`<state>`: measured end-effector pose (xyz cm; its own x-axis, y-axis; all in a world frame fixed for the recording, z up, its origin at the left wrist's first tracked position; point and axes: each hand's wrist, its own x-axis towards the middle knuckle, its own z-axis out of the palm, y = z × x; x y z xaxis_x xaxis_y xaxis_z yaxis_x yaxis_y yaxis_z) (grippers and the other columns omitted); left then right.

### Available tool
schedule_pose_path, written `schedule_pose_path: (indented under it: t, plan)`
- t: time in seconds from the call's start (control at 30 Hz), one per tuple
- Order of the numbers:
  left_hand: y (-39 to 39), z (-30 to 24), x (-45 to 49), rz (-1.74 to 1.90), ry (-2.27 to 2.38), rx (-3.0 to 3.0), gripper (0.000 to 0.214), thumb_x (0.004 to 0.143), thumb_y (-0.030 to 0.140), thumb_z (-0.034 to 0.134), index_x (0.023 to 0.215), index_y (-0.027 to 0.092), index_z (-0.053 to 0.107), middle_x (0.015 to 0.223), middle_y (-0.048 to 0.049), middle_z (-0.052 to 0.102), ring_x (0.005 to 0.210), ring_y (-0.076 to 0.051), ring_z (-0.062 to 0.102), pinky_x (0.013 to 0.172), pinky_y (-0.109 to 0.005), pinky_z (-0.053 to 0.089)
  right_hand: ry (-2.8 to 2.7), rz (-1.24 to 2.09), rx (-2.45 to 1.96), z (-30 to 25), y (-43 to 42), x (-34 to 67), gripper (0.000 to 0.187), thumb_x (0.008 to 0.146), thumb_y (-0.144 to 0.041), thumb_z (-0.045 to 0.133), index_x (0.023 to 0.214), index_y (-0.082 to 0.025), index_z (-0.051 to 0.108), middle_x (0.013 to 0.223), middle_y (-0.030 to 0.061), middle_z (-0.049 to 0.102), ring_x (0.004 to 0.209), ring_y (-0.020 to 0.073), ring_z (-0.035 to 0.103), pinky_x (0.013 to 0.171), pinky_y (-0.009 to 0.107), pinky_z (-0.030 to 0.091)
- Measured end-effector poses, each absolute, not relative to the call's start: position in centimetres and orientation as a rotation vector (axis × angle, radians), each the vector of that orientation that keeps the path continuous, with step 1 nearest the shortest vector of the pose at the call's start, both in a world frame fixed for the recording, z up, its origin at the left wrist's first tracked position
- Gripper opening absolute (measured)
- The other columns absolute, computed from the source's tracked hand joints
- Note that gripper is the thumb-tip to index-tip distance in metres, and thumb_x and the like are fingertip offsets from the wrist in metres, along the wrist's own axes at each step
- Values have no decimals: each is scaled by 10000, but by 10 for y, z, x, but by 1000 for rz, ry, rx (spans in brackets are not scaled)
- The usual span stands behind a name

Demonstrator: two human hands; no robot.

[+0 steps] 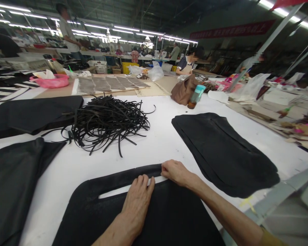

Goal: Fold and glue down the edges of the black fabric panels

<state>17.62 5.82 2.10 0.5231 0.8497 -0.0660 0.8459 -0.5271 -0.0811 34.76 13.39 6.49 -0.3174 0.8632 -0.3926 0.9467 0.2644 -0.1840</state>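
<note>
A black leather-like panel [102, 215] with rounded corners and a long slot near its far edge lies in front of me on the white tabletop. On the near side of the slot, my left hand [138, 198] rests flat, its fingertips reaching over the white gap. Closed at the slot's right end, my right hand [176, 172] grips the narrow band along the panel's far edge; its fingertips are partly hidden. A tangled heap of thin black strips [110, 123] lies beyond the panel. Off to the right is a stack of similar black panels [220, 150].
More black sheets [12, 177] lie at the left, with a thick black stack [36, 112] behind. Farther back are a pink basin [51, 81], a brown bag [183, 90] and a teal-capped bottle [195, 97]. A metal rail [284, 186] edges the table's right side. Several people work beyond.
</note>
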Motion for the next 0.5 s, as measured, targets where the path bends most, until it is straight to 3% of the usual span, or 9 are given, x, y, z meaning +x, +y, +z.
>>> schedule_pose_path:
  t: [0.27,0.5]
  plan:
    - [56,20,164,176,-1528,-2754,633,742,-28,372,1329,210,347,1206,-118,504,1079,-276,478,863,-431,438,2376,-648,1637,54,129,348,144,747,-241,534,784,-200,667,790,32,686,765,165,607,621,230,348]
    - [50,24,168,179,-1523,-2680,614,756,15,418,1323,243,360,1093,-99,533,966,-269,497,774,-396,441,2352,-599,1665,57,127,339,134,742,-235,554,784,-197,676,812,64,692,791,206,619,645,260,379]
